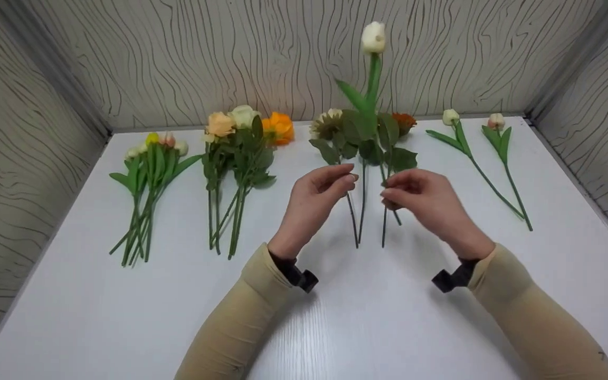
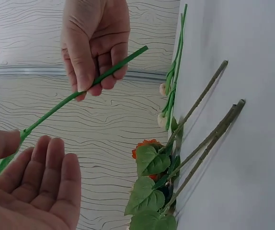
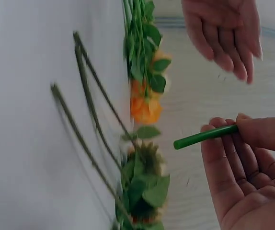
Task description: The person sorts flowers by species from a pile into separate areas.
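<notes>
A white tulip (image 1: 373, 38) with a green stem and leaves stands upright in front of the back wall. My right hand (image 1: 425, 203) pinches its lower stem between thumb and fingers; in the right wrist view the cut stem end (image 3: 195, 139) sticks out past the fingertips. My left hand (image 1: 317, 198) hovers to the left of the stem, apart from it in the head view, holding nothing. Its fingers (image 3: 226, 43) look extended in the right wrist view. Behind and below both hands lie several leafy-stemmed flowers, among them a rust-orange bloom (image 1: 404, 122) and a pale one (image 1: 330, 116).
Two tulips, a white one (image 1: 450, 117) and a pinkish one (image 1: 496, 121), lie at the right of the white table (image 1: 140, 316). A tulip bunch (image 1: 153, 169) lies at the left. Peach, cream and orange flowers (image 1: 278, 128) lie beside it. Patterned walls enclose the table's back and sides.
</notes>
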`<state>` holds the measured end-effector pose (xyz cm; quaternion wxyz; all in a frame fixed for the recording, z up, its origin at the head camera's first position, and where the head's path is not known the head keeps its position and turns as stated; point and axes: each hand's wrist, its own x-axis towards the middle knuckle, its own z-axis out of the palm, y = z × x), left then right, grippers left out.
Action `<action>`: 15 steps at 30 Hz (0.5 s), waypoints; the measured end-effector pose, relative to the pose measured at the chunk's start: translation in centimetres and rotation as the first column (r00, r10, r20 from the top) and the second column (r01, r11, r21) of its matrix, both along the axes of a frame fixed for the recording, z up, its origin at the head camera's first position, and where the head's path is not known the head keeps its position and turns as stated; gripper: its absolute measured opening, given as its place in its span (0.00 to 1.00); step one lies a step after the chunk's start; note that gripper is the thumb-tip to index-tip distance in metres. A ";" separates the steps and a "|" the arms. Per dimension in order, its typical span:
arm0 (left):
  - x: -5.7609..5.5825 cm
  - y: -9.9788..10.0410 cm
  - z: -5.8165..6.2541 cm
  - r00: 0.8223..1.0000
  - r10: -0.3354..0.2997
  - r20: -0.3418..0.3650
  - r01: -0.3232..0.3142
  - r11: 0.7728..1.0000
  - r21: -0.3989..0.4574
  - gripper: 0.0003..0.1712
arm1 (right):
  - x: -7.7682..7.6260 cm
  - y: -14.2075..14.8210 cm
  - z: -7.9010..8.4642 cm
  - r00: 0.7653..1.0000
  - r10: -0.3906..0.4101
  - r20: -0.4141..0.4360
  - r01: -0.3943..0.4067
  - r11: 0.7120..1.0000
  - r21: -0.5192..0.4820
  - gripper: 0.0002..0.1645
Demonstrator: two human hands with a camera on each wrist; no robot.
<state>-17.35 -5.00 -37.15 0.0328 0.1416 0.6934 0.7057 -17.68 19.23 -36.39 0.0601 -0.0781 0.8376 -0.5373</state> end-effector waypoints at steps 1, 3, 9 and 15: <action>-0.1 0.0 0.0 1.000 0.009 0.003 -0.009 1.000 0.022 0.20 | 0.2 -0.9 -0.2 1.000 0.017 -0.004 -0.017 1.000 -0.011 0.20; -0.1 0.0 -0.1 1.000 0.025 0.006 -0.026 0.998 0.051 0.19 | 0.7 -2.4 -0.6 0.999 0.041 -0.013 -0.041 0.999 -0.028 0.17; -0.4 0.3 -0.6 0.998 0.069 0.005 -0.069 0.993 0.095 0.11 | 1.2 -4.3 -1.6 0.997 0.075 -0.006 -0.075 0.996 -0.051 0.12; -0.6 -0.1 -0.7 0.996 0.088 0.013 -0.089 0.989 0.122 0.12 | 1.1 -4.7 -1.9 0.993 0.109 0.035 -0.106 0.991 -0.081 0.15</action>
